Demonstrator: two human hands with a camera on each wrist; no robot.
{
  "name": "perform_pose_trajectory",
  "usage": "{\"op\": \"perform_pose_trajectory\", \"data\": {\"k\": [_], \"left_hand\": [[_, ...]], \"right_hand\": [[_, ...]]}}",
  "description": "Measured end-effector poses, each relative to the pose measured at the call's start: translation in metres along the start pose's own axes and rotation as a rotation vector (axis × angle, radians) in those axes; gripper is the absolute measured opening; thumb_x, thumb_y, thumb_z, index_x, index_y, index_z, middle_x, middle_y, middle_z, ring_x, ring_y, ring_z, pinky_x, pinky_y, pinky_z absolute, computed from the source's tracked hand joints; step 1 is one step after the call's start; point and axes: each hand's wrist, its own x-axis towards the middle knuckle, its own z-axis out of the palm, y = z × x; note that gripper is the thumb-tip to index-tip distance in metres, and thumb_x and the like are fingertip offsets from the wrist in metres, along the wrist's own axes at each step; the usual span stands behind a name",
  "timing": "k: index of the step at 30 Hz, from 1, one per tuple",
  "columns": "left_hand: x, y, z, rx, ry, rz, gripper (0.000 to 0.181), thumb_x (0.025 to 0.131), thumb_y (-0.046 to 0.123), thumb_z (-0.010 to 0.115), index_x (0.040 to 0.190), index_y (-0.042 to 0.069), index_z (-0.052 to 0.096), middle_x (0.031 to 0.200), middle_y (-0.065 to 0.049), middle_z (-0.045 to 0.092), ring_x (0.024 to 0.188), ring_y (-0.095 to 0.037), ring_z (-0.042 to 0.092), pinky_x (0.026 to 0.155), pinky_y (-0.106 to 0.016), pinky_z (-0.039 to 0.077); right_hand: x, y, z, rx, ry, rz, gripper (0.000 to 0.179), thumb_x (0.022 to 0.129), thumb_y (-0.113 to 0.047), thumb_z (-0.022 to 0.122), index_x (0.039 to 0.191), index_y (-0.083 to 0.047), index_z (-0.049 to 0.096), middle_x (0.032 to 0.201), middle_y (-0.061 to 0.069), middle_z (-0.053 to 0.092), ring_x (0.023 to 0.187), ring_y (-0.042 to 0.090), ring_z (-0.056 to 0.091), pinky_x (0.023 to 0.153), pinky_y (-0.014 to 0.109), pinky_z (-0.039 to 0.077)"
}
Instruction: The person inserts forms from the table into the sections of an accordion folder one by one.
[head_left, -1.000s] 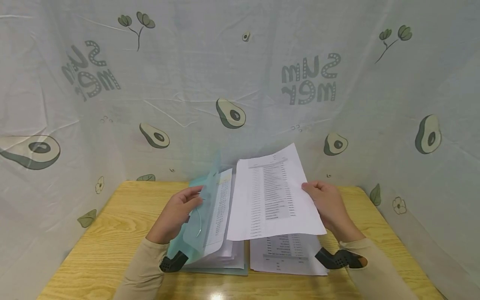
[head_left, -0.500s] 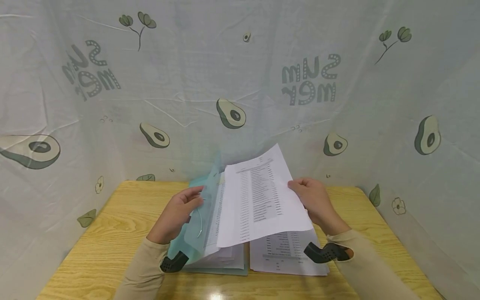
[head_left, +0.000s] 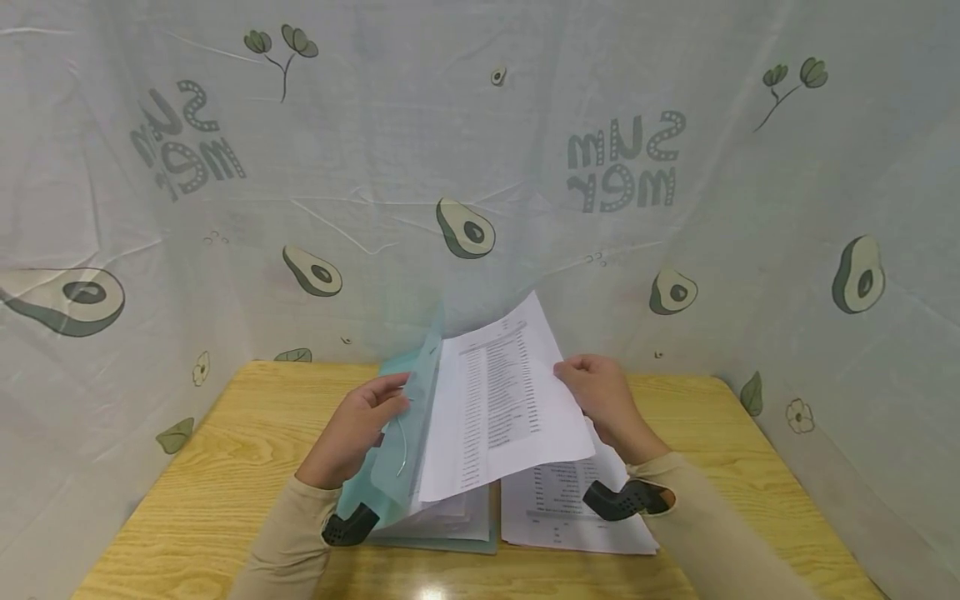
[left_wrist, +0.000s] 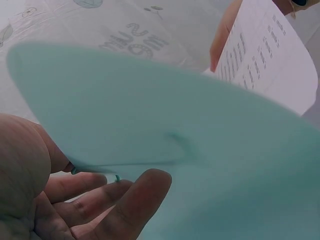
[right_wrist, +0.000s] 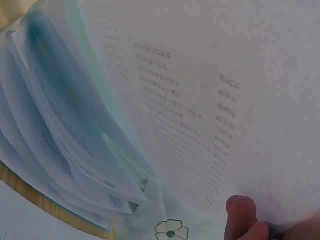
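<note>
A teal translucent plastic folder (head_left: 407, 483) stands spread open left of the table's middle, with printed sheets inside. My left hand (head_left: 347, 429) holds its raised front flap (left_wrist: 130, 100), fingers and thumb at the flap's outer side near a thin cord. My right hand (head_left: 603, 400) pinches the right edge of a printed sheet of paper (head_left: 506, 404), thumb on the printed face. The sheet hangs tilted, its left edge overlapping the folder's inside in the head view. In the right wrist view the right thumb (right_wrist: 241, 215) presses the sheet, with the folder's papers (right_wrist: 60, 130) beyond.
A stack of printed sheets (head_left: 558, 525) lies on the wooden table (head_left: 247, 433) right of the folder, partly under the raised sheet. A pale curtain (head_left: 375, 150) with avocado prints hangs behind and at both sides. A dark wrist camera (head_left: 622, 500) sits on the right wrist.
My right hand has moved left with the sheet, bringing its left edge from beside the folder's flap to over the folder's papers. The left hand has stayed on the flap.
</note>
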Motion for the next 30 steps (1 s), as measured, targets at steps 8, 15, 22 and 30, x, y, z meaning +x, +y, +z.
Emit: {"op": "perform_pose_trajectory", "data": {"k": [8, 15, 22, 30], "left_hand": [[0.0, 0.0, 0.001, -0.008, 0.0, 0.0, 0.047, 0.105, 0.016, 0.058, 0.151, 0.008, 0.051, 0.137, -0.018, 0.061, 0.104, -0.022, 0.063, 0.074, -0.036, 0.055], [-0.001, 0.001, 0.002, 0.008, 0.006, 0.002, 0.048, 0.105, 0.017, 0.059, 0.151, 0.008, 0.051, 0.137, -0.017, 0.061, 0.109, -0.024, 0.061, 0.076, -0.037, 0.054], [0.0, 0.001, 0.002, 0.016, 0.017, -0.007, 0.047, 0.104, 0.016, 0.059, 0.151, 0.009, 0.052, 0.136, -0.016, 0.062, 0.107, -0.022, 0.059, 0.073, -0.033, 0.05], [0.0, 0.001, 0.002, 0.028, 0.018, -0.011, 0.047, 0.104, 0.016, 0.059, 0.15, 0.011, 0.053, 0.135, -0.015, 0.062, 0.106, -0.021, 0.057, 0.066, -0.03, 0.044]], "right_hand": [[0.005, 0.002, 0.012, 0.002, 0.008, 0.011, 0.032, 0.104, -0.021, 0.059, 0.119, 0.005, 0.068, 0.113, 0.024, 0.069, 0.083, 0.026, 0.07, 0.067, 0.033, 0.06], [0.009, 0.006, 0.024, -0.018, 0.031, 0.002, 0.029, 0.103, -0.021, 0.06, 0.115, 0.003, 0.07, 0.109, 0.022, 0.07, 0.082, 0.027, 0.069, 0.064, 0.031, 0.058], [0.013, 0.009, 0.027, -0.039, 0.04, -0.008, 0.029, 0.103, -0.022, 0.06, 0.113, 0.003, 0.071, 0.108, 0.022, 0.07, 0.081, 0.026, 0.069, 0.064, 0.031, 0.058], [0.016, 0.009, 0.029, -0.029, 0.068, -0.009, 0.029, 0.102, -0.022, 0.061, 0.111, 0.003, 0.071, 0.103, 0.021, 0.071, 0.076, 0.023, 0.068, 0.06, 0.029, 0.055]]}}
